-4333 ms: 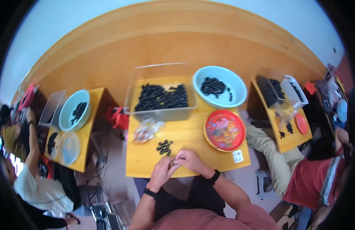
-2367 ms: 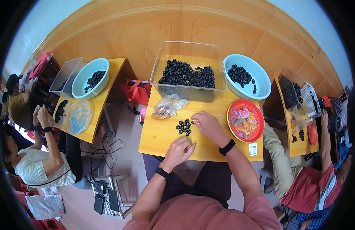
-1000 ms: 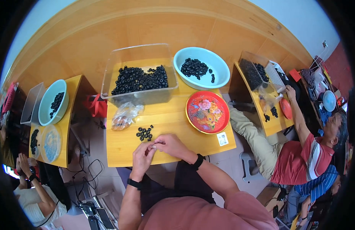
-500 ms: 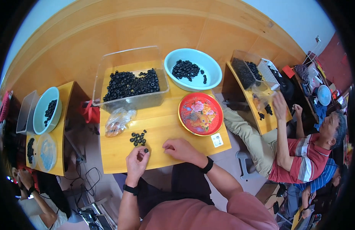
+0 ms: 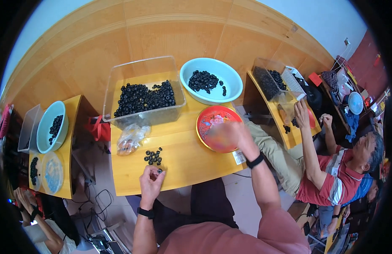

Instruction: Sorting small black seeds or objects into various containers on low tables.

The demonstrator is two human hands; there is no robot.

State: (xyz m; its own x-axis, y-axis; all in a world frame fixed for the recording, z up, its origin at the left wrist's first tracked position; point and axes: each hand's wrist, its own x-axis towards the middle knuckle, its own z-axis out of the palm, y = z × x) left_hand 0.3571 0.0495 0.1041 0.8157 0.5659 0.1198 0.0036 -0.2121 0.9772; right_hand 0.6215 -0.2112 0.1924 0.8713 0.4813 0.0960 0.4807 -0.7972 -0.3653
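At the table's near edge my left hand (image 5: 149, 182) is closed, with a small black round part (image 5: 159, 171) pinched between thumb and fingertips. Just beyond it lies a loose group of similar black parts (image 5: 151, 158) with holes through them. My right hand (image 5: 235, 134) is over the red round tray (image 5: 204, 120) with a floral pattern and gold rim. Motion smears its fingers, so whether they hold anything is unclear. The tray's small grey contents are too fine to name.
A clear plastic bin (image 5: 147, 116) and a light blue basin (image 5: 234, 86), both with black parts, stand at the back. A crumpled clear bag (image 5: 132, 137) lies left. At the right table (image 5: 284, 131) a person in a striped red shirt (image 5: 316, 169) works; another sits far left.
My right hand has swung from the table's near middle, right and forward, to over the red tray. My left hand stays almost in place, still pinching the black part.
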